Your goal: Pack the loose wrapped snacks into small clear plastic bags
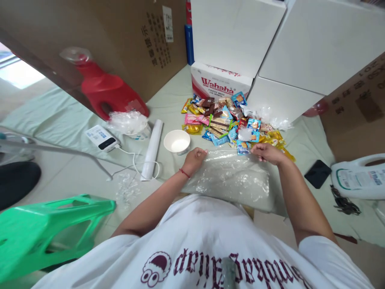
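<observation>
Spread out before me is a clear plastic bag or sheet (231, 176), stretched flat between both hands along its far edge. My left hand (195, 159) pinches one end of that edge, and a red cord circles the wrist. The other end is pinched by my right hand (266, 153). Just beyond the edge lies a pile of wrapped snacks (221, 122) in brown, yellow, pink and blue packets. A white paper bowl (177, 142) stands upright to the left of the pile, near my left hand.
Behind the snacks stand a Wahaha carton (221, 82) and white boxes (237, 36). At left are a red jug (111, 90), a white roll (152, 150), a power bank (102, 137) with cable and a green stool (57, 224). A phone (318, 174), keys (345, 202) and white jug (359, 176) lie right.
</observation>
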A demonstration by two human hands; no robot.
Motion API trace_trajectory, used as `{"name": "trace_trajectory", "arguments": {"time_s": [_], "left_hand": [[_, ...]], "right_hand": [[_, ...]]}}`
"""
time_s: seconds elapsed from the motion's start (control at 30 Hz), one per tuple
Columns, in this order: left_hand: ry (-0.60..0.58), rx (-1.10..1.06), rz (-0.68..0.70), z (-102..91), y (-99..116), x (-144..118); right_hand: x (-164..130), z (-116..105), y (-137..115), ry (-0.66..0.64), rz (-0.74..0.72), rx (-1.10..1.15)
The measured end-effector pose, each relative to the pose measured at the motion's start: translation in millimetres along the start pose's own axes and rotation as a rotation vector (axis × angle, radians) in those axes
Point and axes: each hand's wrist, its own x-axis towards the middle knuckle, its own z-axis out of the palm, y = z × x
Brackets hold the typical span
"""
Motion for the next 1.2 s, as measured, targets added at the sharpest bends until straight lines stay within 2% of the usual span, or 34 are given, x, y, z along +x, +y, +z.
{"name": "trace_trajectory", "arguments": {"time_s": [0.07,0.1,0.13,0.17,0.23,0.3,0.37,0.43,0.5,0.53,0.63,0.67,0.7,0.73,0.8,0.87,0.93,1.0,1.07,1.13,1.2], "left_hand": [[0.295,0.153,0.144,-2.0,3,-13],[0.395,0.220,0.240,-3.1,9,-22],[0.447,0.279,0.345,-3.4,16,-31],[0.437,0.335,0.453,-2.6,24,-39],[0.256,0.458,0.653,3.4,38,-49],[-0.049,0.611,0.791,13.5,42,-51],[-0.361,0.768,0.868,22.7,32,-48],[-0.618,0.868,0.928,25.9,14,-47],[-0.766,0.873,0.983,21.4,0,-52],[-0.792,0.842,0.995,17.5,-1,-55],[-0.737,0.675,0.937,9.8,19,-62],[-0.695,0.627,0.895,11.3,31,-61],[-0.649,0.596,0.856,15.5,42,-57],[-0.598,0.587,0.823,22.0,52,-51],[-0.497,0.632,0.804,40.1,60,-31],[-0.426,0.726,0.830,59.6,52,-6],[-0.392,0.841,0.827,74.9,32,16],[-0.374,0.919,0.799,83.4,8,29],[-0.355,0.956,0.781,86.4,-11,30],[-0.326,0.975,0.762,86.8,-21,25],[-0.300,0.990,0.741,87.0,-23,18]], "right_hand": [[16,6,7,0.028,-0.020,-0.041],[20,9,10,0.034,-0.041,-0.058],[23,11,12,0.036,-0.066,-0.070],[24,12,15,0.035,-0.088,-0.080],[24,12,20,0.037,-0.112,-0.093],[24,6,29,0.059,-0.132,-0.112],[26,-5,40,0.104,-0.169,-0.151],[27,-19,50,0.167,-0.221,-0.207],[26,-32,56,0.257,-0.272,-0.290],[24,-36,55,0.328,-0.300,-0.355],[8,-30,42,0.614,-0.409,-0.576],[0,-21,36,0.678,-0.457,-0.623],[-7,-8,31,0.686,-0.511,-0.646],[-16,9,28,0.627,-0.565,-0.648],[-32,45,33,0.333,-0.648,-0.625],[-49,75,51,0.036,-0.658,-0.574],[-67,88,76,-0.095,-0.622,-0.518],[-84,81,96,-0.120,-0.577,-0.474],[-93,59,106,-0.094,-0.519,-0.451],[-88,34,101,0.029,-0.468,-0.482],[-66,17,83,0.239,-0.468,-0.561]]}}
